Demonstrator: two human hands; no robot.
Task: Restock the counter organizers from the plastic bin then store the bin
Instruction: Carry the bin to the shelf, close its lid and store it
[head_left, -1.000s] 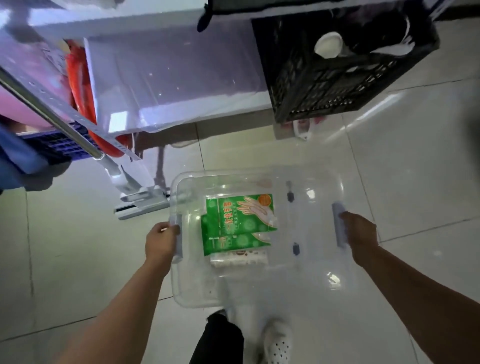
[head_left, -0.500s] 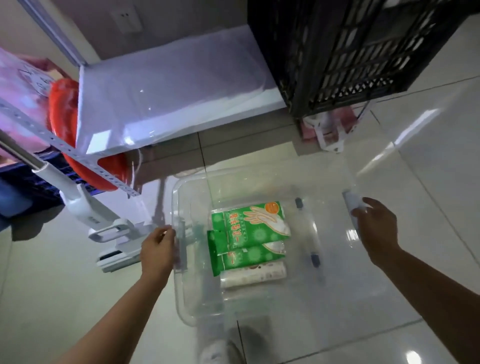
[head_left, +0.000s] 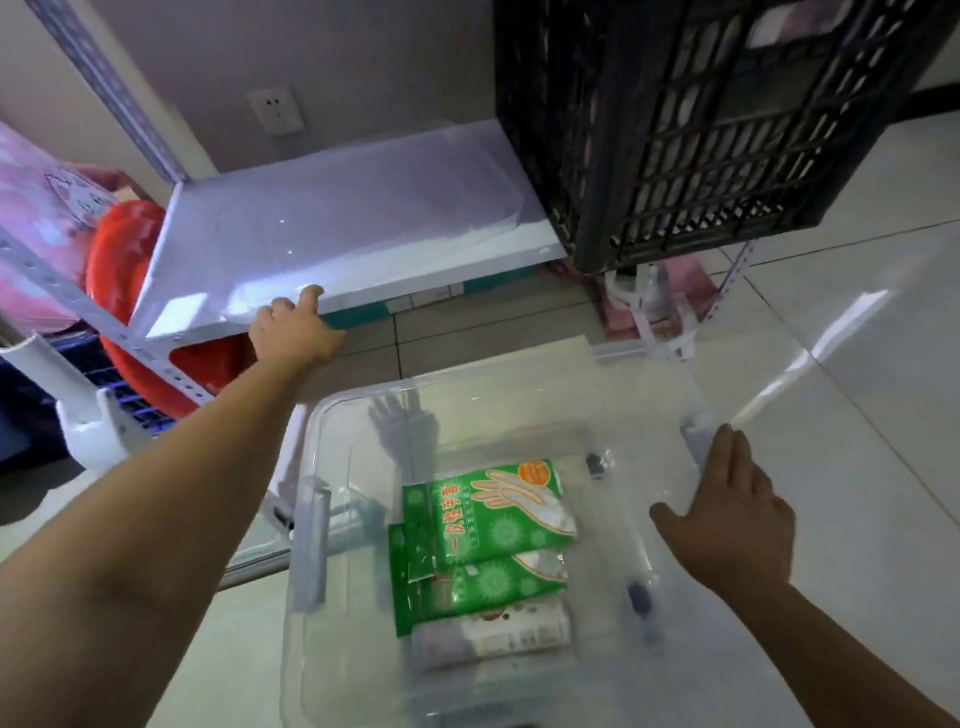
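The clear plastic bin (head_left: 470, 378) is low in front of me, over the tiled floor. Inside lie two green glove packets (head_left: 488, 519), a white wrapped pack (head_left: 493, 634) below them, and small dark items (head_left: 640, 597) to their right. My left hand (head_left: 291, 327) is off the bin, with its fingers on the front edge of the bare white shelf (head_left: 337, 218). My right hand (head_left: 727, 514) lies flat with spread fingers against the bin's right rim, just below the right handle (head_left: 696, 436). The left handle (head_left: 310, 545) is free.
A black lattice crate (head_left: 701, 130) fills the shelf's right end. A red basin (head_left: 119, 249) sits left of the shelf, behind a perforated upright. A white appliance handle (head_left: 78, 405) leans at the left. A wall socket (head_left: 275, 109) is above the shelf, and pink packaging (head_left: 649, 296) lies under the crate.
My left hand has let go of the bin's left handle and reached forward to the shelf edge. My right hand has opened from the right handle. The view has moved closer to the shelf.
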